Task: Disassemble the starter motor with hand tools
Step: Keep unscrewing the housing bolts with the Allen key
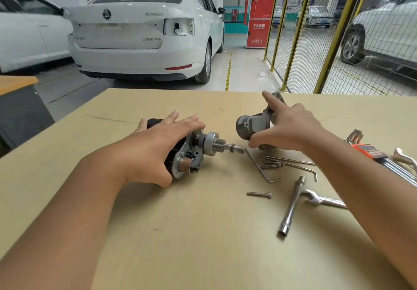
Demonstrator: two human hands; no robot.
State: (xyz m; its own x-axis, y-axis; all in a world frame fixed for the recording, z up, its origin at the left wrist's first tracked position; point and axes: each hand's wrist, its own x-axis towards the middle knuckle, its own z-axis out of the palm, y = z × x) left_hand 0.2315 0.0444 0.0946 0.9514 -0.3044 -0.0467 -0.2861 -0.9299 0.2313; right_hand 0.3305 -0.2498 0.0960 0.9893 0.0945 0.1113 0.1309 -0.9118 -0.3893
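Left hand pressing down on black cylindrical starter motor body, fingers mostly straight over it, thumb hooked under near edge. Right hand gripping grey cast-aluminium nose housing, index finger extended, housing already clear of steel pinion shaft. Keeping pull in line with shaft, parking housing away from loose bolts and hex keys on beige tabletop

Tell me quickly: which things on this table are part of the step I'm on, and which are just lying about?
In hand:
- motor body, under the left hand
- pinion shaft, exposed
- nose housing, pulled clear, held by the right hand

Lying about:
- loose bolt
- long bolts and hex key
- socket wrench
- open-end spanner
- hex key set
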